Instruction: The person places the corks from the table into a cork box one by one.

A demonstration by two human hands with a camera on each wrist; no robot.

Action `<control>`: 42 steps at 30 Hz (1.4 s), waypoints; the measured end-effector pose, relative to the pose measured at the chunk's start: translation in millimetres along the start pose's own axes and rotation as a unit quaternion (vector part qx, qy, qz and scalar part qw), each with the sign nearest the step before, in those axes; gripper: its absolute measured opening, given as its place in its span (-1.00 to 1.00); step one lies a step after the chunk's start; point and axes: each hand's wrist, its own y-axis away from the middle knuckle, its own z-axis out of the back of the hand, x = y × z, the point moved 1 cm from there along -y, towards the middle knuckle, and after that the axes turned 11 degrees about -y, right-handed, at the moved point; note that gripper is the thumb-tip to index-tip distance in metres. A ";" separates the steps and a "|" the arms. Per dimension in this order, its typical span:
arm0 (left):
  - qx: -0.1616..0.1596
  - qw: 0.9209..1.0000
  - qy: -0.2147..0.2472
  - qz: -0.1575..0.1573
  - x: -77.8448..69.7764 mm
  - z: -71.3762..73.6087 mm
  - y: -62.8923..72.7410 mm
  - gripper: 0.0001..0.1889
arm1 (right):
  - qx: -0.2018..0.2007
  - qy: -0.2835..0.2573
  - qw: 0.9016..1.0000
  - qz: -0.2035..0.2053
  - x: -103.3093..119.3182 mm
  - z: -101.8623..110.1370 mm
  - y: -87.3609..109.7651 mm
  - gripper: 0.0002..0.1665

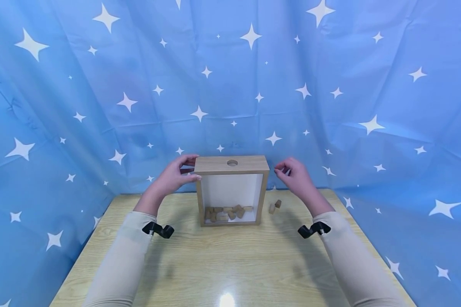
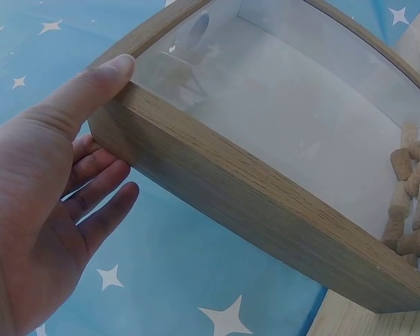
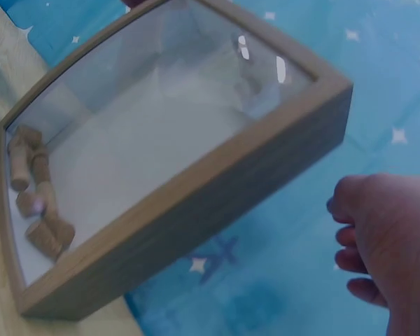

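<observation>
A shallow wooden box frame (image 1: 230, 165) with a clear front and a round hole in its top edge stands upright on the table. Several corks (image 1: 230, 212) lie along its bottom, behind the clear front. My left hand (image 1: 174, 174) grips the upper left corner, thumb on the front edge and fingers reaching behind, as the left wrist view also shows. Off the box's upper right corner, my right hand (image 1: 295, 175) is raised in the air with fingers loosely bent. No object shows between its fingers. Below it, two loose corks (image 1: 272, 208) lie on the table.
The light wood table (image 1: 223, 264) stretches toward me in front of the box. Close behind the box hangs a blue cloth (image 1: 230, 85) with white stars, which also runs down both sides of the table.
</observation>
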 end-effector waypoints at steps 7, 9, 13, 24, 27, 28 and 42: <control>-0.003 1.000 0.000 0.001 0.8 -1.4 -0.3 -0.21 | 0.011 0.005 0.999 -0.038 -23.7 -3.3 18.4 -0.90; -0.004 1.000 0.000 0.002 0.1 -1.6 -0.5 -0.21 | 0.016 0.010 0.999 -0.046 -31.3 -4.8 22.4 -0.87; -0.003 1.000 0.004 0.002 -2.2 -1.4 0.0 -0.20 | 0.026 0.020 0.998 -0.059 -46.3 -8.2 29.4 -0.87; 0.000 1.000 0.002 0.007 -3.3 -0.5 0.8 -0.17 | 0.035 -0.003 0.996 -0.086 -91.9 -27.4 51.4 -0.93; 0.000 1.000 0.001 0.010 -4.2 -0.4 1.4 -0.17 | 0.040 0.000 0.994 -0.105 -102.7 -33.9 59.1 -0.90; 0.000 1.000 0.000 0.010 -4.2 -0.3 1.7 -0.17 | 0.043 0.001 0.993 -0.111 -105.7 -35.4 61.4 -0.87; -0.003 1.000 -0.001 0.010 -2.1 -1.0 0.3 -0.19 | 0.055 -0.007 0.986 -0.158 -132.1 -49.2 77.1 -0.59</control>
